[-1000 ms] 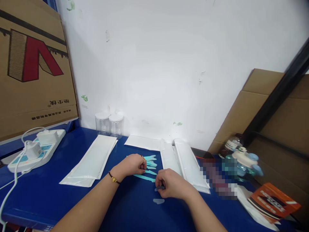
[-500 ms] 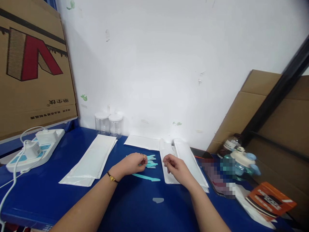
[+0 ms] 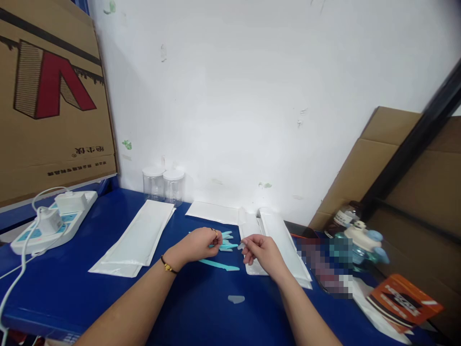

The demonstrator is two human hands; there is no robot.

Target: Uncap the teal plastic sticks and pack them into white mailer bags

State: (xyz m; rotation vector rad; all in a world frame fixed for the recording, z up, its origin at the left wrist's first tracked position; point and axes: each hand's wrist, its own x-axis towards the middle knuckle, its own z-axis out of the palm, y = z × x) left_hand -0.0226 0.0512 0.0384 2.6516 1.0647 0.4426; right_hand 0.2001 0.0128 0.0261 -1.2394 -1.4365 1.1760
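My left hand [image 3: 206, 243] is closed in a pinch on a teal eyebrow razor [image 3: 230, 246], whose tip points right. Between the fingertips of my right hand [image 3: 261, 252] is a small translucent blade cap [image 3: 241, 246], close to the razor's tip; whether the two touch I cannot tell. Behind my left fingers lie several more teal razors [image 3: 226, 235], partly hidden. One loose razor [image 3: 219, 265] rests on the blue table just in front of them. Another translucent cap [image 3: 236, 299] lies nearer to me.
White padded pouches [image 3: 140, 238] lie at left, with another pouch [image 3: 212, 212] by the wall and a stack [image 3: 284, 245] at right. Two clear jars [image 3: 173, 190] stand behind. A power strip [image 3: 75, 216] is far left; an orange packet [image 3: 403, 302] and teal-and-cream container [image 3: 360, 242] sit right.
My right hand has turned slightly, and a translucent cap now shows at its fingertips. The razor's tip now shows beyond my left fingers. My left hand has barely moved.
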